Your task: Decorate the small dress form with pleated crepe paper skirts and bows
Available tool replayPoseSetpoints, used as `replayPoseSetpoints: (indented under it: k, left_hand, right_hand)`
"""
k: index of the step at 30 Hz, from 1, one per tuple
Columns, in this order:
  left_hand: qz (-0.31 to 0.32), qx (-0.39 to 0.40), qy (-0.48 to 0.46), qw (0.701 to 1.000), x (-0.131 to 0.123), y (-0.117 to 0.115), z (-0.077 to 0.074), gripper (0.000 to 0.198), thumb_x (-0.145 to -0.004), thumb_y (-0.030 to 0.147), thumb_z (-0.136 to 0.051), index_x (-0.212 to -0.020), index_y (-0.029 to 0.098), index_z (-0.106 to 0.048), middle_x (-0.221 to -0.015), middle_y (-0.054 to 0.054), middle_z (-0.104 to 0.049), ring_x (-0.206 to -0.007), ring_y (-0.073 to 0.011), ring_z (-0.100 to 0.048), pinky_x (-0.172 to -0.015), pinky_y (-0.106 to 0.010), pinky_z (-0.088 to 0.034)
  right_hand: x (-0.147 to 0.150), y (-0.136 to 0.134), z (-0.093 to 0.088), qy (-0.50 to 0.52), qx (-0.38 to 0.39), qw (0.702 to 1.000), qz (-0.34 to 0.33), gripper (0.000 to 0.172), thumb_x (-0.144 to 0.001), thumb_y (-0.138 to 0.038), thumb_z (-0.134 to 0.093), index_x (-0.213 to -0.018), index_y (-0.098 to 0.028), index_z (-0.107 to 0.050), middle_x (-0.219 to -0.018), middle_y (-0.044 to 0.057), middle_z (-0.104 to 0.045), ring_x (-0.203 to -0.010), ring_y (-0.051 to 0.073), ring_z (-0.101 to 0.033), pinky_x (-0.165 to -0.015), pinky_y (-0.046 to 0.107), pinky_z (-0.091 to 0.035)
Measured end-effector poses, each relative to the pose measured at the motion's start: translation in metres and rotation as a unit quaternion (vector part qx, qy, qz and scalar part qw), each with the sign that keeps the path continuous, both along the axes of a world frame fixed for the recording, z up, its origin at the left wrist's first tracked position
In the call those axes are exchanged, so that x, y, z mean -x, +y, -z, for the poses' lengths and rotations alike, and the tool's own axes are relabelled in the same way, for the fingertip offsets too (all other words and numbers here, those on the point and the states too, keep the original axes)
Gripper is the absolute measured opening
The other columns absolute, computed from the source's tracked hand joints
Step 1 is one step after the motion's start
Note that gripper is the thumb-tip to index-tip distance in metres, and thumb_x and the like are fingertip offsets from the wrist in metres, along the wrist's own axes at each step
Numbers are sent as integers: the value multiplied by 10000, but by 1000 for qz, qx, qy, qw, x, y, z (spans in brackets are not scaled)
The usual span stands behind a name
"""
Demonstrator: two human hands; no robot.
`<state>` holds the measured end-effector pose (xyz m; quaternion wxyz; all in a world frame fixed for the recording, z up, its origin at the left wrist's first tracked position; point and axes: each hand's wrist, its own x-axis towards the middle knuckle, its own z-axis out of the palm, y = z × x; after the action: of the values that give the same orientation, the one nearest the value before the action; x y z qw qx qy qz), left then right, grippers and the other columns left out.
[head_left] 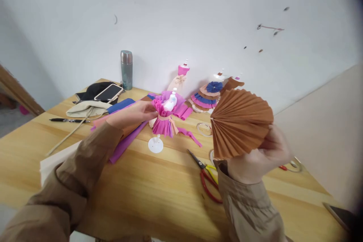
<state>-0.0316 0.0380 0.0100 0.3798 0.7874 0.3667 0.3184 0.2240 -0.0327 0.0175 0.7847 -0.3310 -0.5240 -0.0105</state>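
A brown pleated paper fan (241, 124) is spread out in my right hand (263, 159), with the fingers closed on its outer edge and partly hidden behind it. My left hand (136, 113) has its fingertips at the side of a small white dress form (171, 102), gripping its pink crepe paper dress (164, 124). That dress form leans to the right over its round white base (155, 145). A peach band circles the dress, and a pink paper strip (191, 136) trails beside it. Scissors with red handles (208, 189) lie between my hands.
Several small dress forms in paper dresses (205, 98) stand by the wall. A steel-topped flask (126, 70), a phone (108, 93), a beige cloth item (86, 108) and a pen (69, 120) are on the left. Tape rolls, including one (204, 129), lie right of centre.
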Motion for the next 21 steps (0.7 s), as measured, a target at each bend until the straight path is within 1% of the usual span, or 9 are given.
replayPoseSetpoints:
  k: [2,4,6,8,10,13,15,18,21]
  left_hand:
    - [31,50,-77,995,-6,2,6,353,-837,280,-638,-1152,124,-672,-1070,-93,-720,-1047,-231,-630,-945,-334,-457]
    - [55,110,-173,977,-12,1,13,367,-833,293,-658,-1157,123,-673,-1084,-109,-720,-1065,-246,-635,-975,-376,-453]
    - [62,162,-242,955,-16,-1,17,363,-812,288,-692,-1138,127,-684,-1087,-115,-722,-1082,-258,-634,-995,-406,-445]
    - [58,194,-278,939,-18,-4,18,358,-773,272,-739,-1099,127,-702,-1080,-114,-726,-1094,-265,-631,-1013,-417,-434]
    - [56,205,-300,930,-19,-6,18,357,-749,275,-767,-1069,124,-714,-1067,-114,-729,-1096,-267,-630,-1020,-416,-428]
    - [64,203,-315,925,-17,-7,18,366,-764,304,-762,-1075,118,-710,-1065,-116,-726,-1091,-265,-630,-1012,-415,-433]
    - [67,197,-309,928,-16,-6,19,353,-765,308,-766,-1057,118,-712,-1049,-108,-728,-1067,-253,-639,-1004,-403,-438]
    - [63,189,-301,932,-15,-3,22,308,-741,318,-791,-967,120,-723,-981,-89,-735,-983,-225,-666,-983,-380,-448]
    - [66,184,-294,936,-15,-2,22,349,-694,293,-828,-985,132,-719,-971,-74,-735,-931,-203,-676,-942,-352,-467]
  right_hand:
    - [-1,1,0,-6,25,1000,-16,128,-654,-106,-678,-730,-195,-730,-680,-8,-632,-642,143,-548,-596,271,-460]
    - [-1,2,2,-9,60,997,-55,132,-649,-97,-665,-714,-197,-721,-669,-7,-640,-618,143,-545,-552,258,-449]
    - [1,5,3,-6,83,992,-96,148,-646,-88,-654,-714,-202,-719,-663,-7,-652,-603,142,-543,-533,254,-448]
    - [4,8,4,4,102,986,-131,160,-635,-85,-648,-710,-208,-719,-660,-8,-661,-591,146,-544,-538,263,-459]
    - [7,11,4,15,117,981,-154,160,-618,-89,-647,-692,-214,-714,-647,-12,-659,-578,152,-543,-545,278,-470]
    - [11,13,1,22,140,974,-178,166,-623,-92,-649,-700,-225,-713,-663,-12,-661,-596,161,-556,-574,292,-484]
    - [14,14,-1,22,154,970,-189,182,-634,-83,-641,-713,-233,-708,-691,-11,-663,-626,165,-568,-606,297,-491]
    - [19,15,-2,21,159,968,-195,174,-650,-89,-628,-709,-241,-688,-708,-9,-654,-647,168,-562,-627,303,-486]
    - [24,15,-3,9,162,967,-195,145,-670,-104,-633,-704,-239,-675,-697,-6,-637,-638,163,-544,-615,300,-469]
